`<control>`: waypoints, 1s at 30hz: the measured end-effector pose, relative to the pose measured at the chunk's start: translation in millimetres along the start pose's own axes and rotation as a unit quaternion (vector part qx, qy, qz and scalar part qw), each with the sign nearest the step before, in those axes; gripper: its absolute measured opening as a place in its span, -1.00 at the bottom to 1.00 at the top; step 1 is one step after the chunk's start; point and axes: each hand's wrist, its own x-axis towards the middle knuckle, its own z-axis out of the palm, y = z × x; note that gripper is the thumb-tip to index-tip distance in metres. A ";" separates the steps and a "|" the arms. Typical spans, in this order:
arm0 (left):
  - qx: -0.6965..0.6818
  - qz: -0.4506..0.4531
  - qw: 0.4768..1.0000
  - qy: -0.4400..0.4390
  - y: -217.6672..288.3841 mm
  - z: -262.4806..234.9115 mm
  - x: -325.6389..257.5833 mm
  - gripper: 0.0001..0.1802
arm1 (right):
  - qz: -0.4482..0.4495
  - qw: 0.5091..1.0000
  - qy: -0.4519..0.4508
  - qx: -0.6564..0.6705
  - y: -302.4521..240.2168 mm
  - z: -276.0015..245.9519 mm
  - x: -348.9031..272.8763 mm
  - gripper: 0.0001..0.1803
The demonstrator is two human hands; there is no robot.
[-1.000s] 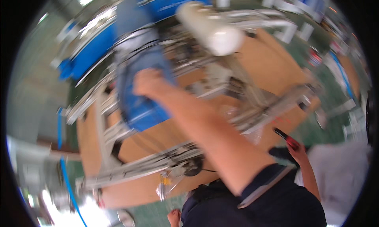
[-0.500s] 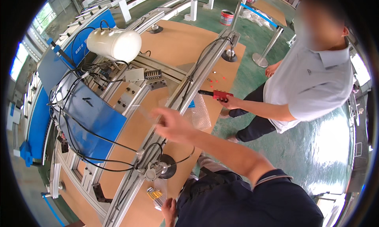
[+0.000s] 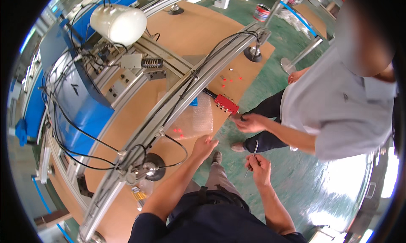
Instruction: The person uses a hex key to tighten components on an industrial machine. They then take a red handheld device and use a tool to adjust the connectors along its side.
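My right hand [image 3: 259, 166] is closed around an L-shaped hex key [image 3: 256, 147], its bent end pointing up, over the green floor. My left hand [image 3: 204, 148] is at the edge of the brown-covered table, fingers bunched; whether anything is inside them is hidden. Close to it lies a sheet of bubble wrap [image 3: 198, 121] with small red pieces [image 3: 177, 130] beside it. A red block [image 3: 226, 104] with small fittings along its sides and a black end juts over the table edge, by a co-worker's hand [image 3: 250, 123].
A metal frame rail [image 3: 169, 112] with black cables crosses the table on suction-cup feet [image 3: 154, 167]. Beyond it are a white cylindrical tank [image 3: 119, 24] and a blue panel [image 3: 86, 116]. A yellow tool packet [image 3: 138, 194] lies near the rail. The co-worker [image 3: 334, 103] stands at right.
My right hand has drawn back from over the rail and now shows a hex key. My left hand has moved up from beside the yellow packet. The co-worker's red block has shifted slightly left.
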 end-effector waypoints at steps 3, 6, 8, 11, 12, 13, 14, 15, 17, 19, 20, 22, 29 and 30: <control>-0.101 -0.129 0.985 0.058 50.7 44.6 54.5 -0.74 | -0.023 0.997 -0.003 -0.073 -0.5 -24.7 17.0 -0.79; -0.056 -0.125 0.966 0.218 12.4 79.8 153.1 -0.01 | -0.024 0.989 -0.006 -0.145 -11.9 -47.8 27.2 -0.78; -0.007 -0.198 0.941 0.275 38.8 97.5 186.3 0.19 | -0.022 0.985 0.008 -0.169 -12.4 -67.8 33.0 -0.79; 0.058 -0.269 0.898 0.343 60.3 119.7 214.7 0.23 | -0.011 0.982 0.017 -0.186 -5.9 -94.4 33.4 -0.82; 0.065 -0.280 0.889 0.356 71.1 124.7 215.3 0.22 | 0.003 0.982 0.019 -0.189 -5.1 -102.6 32.9 -0.83; 0.071 -0.286 0.880 0.372 78.5 126.4 218.9 0.21 | 0.013 0.982 0.019 -0.189 -6.1 -108.1 35.1 -0.84; 0.086 -0.296 0.868 0.389 71.7 128.0 229.5 0.18 | -0.001 0.980 0.004 -0.200 -6.7 -112.4 38.4 -0.84; 0.100 -0.305 0.856 0.405 58.8 127.4 240.8 0.15 | -0.014 0.977 -0.011 -0.211 -7.0 -116.2 41.1 -0.83; 0.117 -0.317 0.851 0.403 54.9 124.4 244.1 0.08 | -0.035 0.973 -0.021 -0.226 -9.2 -120.5 44.6 -0.84; 0.108 -0.330 0.859 0.376 55.5 115.9 241.8 0.02 | -0.056 0.968 -0.024 -0.242 -13.9 -121.0 55.0 -0.87; 0.071 -0.277 0.875 0.392 49.2 114.3 241.2 -0.05 | -0.068 0.969 -0.020 -0.236 -13.1 -121.6 58.7 -0.88; 0.000 -0.163 0.895 0.415 27.6 113.3 233.8 -0.19 | -0.091 0.971 -0.010 -0.219 -7.9 -122.8 65.6 -0.90; -0.397 0.009 0.916 0.055 72.9 112.8 113.8 -0.57 | -0.094 0.984 -0.036 -0.145 -44.2 -98.7 88.6 -0.88; -0.412 0.028 0.910 0.028 88.2 114.9 92.8 -0.54 | -0.110 0.984 -0.035 -0.137 -54.1 -92.1 87.9 -0.89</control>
